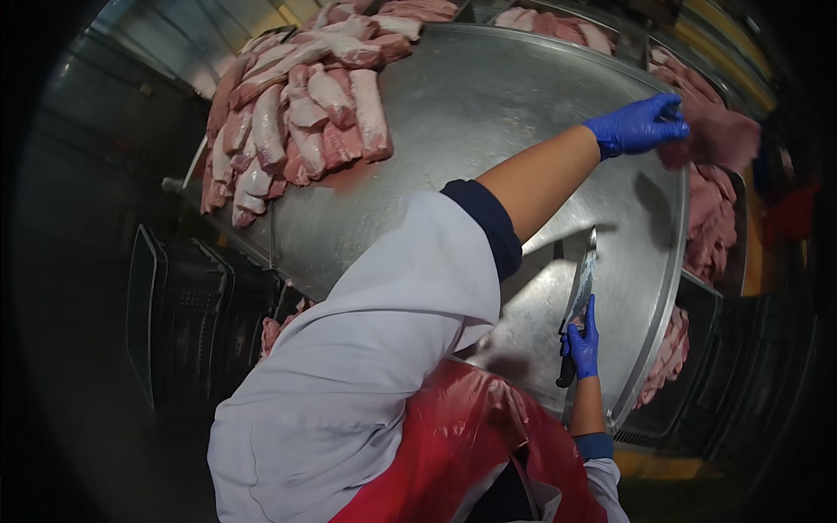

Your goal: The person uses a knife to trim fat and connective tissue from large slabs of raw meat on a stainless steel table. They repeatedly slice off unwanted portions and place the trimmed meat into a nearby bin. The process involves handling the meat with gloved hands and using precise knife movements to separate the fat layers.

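My left hand (641, 128), in a blue glove, reaches across to the far right edge of the steel table (488, 105). Its fingers are apart. Right beside the fingertips is a blurred piece of raw meat (719, 137), over the bins at the edge; it looks loose from the hand, though its near end is partly hidden. My right hand (584, 346), also gloved in blue, holds a knife (582, 283) near the table's right front. The knife's black handle points toward me and its long blade points away, above the metal surface.
A big pile of raw meat strips (305, 109) covers the table's far left. Bins of meat (711, 218) line the right and far edges. More meat (667, 357) lies below the right edge. Dark stacked crates (179, 314) stand at left. My red apron (471, 436) meets the near edge.
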Motion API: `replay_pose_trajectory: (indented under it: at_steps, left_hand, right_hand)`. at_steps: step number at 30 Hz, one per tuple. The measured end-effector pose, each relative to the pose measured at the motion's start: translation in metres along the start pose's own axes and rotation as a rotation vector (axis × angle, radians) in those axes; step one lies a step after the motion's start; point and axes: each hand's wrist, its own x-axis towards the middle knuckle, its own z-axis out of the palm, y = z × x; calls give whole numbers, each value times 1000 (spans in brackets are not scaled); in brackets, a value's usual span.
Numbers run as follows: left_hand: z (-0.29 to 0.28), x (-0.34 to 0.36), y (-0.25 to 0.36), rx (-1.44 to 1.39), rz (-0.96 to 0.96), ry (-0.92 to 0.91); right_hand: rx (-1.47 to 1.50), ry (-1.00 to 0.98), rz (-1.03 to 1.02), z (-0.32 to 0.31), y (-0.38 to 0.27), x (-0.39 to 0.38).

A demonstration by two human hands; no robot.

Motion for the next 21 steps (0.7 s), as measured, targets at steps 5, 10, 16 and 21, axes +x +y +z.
replay_pose_trajectory:
  at_steps: [5,10,16,21]
  left_hand:
    - [-201,-145,-88,841,-549,202]
    - [-408,-335,-207,1369,-1383,1132]
    - [-504,-332,-220,1193,-1418,969]
    - [-543,-369,-220,509,-956,964]
  right_hand:
    - [40,79,51,29,6,30]
    - [45,208,66,31,15,32]
    - [-57,314,-17,26,29,35]
    - [-27,325,74,30,21,29]
